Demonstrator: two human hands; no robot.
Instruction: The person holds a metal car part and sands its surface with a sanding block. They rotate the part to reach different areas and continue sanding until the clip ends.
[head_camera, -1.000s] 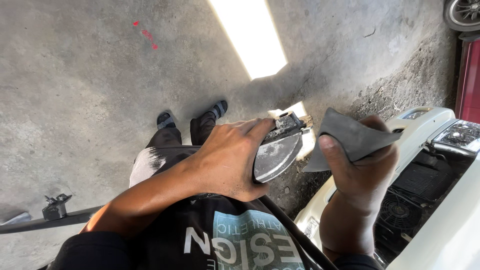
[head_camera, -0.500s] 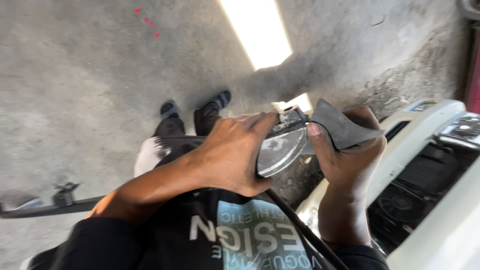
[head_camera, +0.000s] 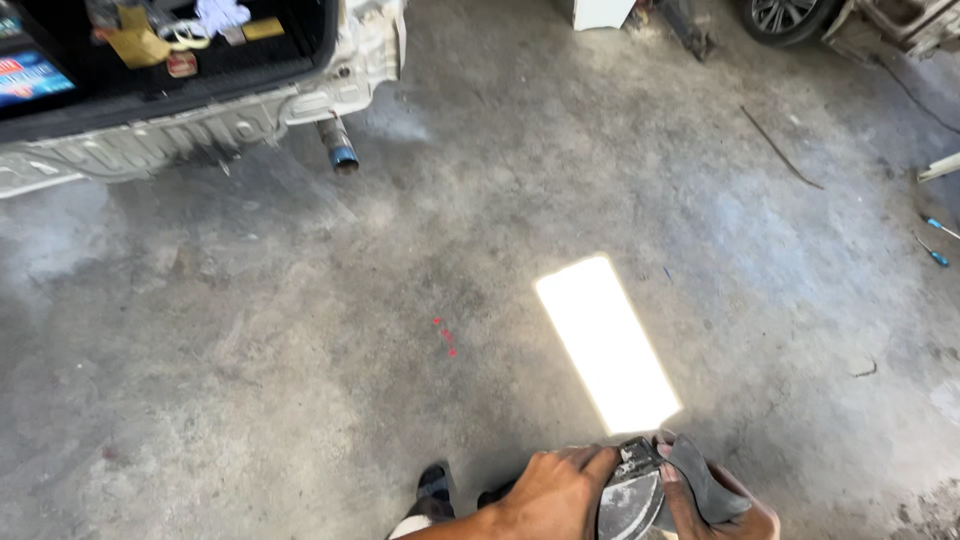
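- While the camera looks down from head height, a wide grey concrete floor (head_camera: 300, 380) fills nearly the whole view, stained and scuffed.
- At the top left stands the rear of a white car (head_camera: 200, 130) with its boot open; small items lie inside on the dark boot floor, too small to tell apart.
- Below the car's rear edge an exhaust pipe (head_camera: 338, 146) with a bluish tip points out and down.
- Near the middle of the floor lies a bright rectangular patch of sunlight (head_camera: 607, 343), slanting from upper left to lower right.
- At the top right corner, part of a dark car wheel (head_camera: 783, 16) shows.
- Along the bottom edge, just below the sunlight, the person's left hand (head_camera: 548, 492) lies over a round, dusty grey lamp-like part (head_camera: 632, 498), fingers wrapped on its upper rim.
- Just beside it, the right hand (head_camera: 722, 508) is closed around a folded dark grey cloth (head_camera: 698, 480), which touches the part's right edge.
- Under the left forearm, the toe of a dark shoe (head_camera: 433, 482) shows on the floor.
- Far right, two small blue-handled tools (head_camera: 936, 257) lie on the concrete.
- Left of the sunlight, a few tiny red specks (head_camera: 445, 337) mark the floor.
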